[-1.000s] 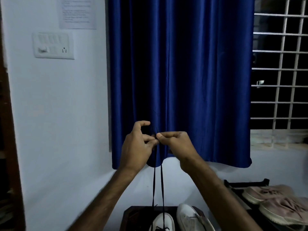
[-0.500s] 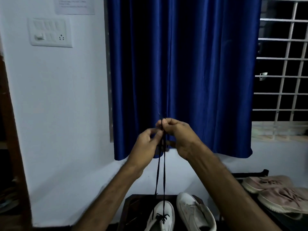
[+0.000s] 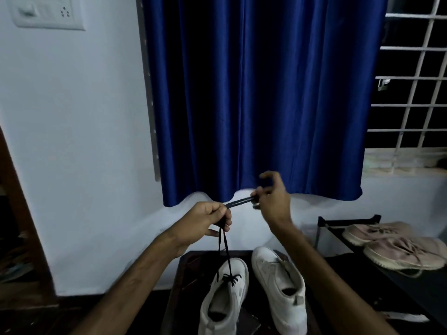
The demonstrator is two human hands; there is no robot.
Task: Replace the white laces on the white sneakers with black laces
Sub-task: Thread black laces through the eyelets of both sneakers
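Black lace stretches between my hands: my left hand grips it, my right hand pinches both strands. From my left hand it hangs down to the white sneaker on the dark table.

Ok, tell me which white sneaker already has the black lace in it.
The left sneaker, below the left hand; a black lace rises from its front eyelets. The right sneaker shows none.

A white left sneaker and right sneaker are sitting side by side on a dark table, toes pointing away. A black lace is rising from the left sneaker's front eyelets in two strands, then bending sideways.
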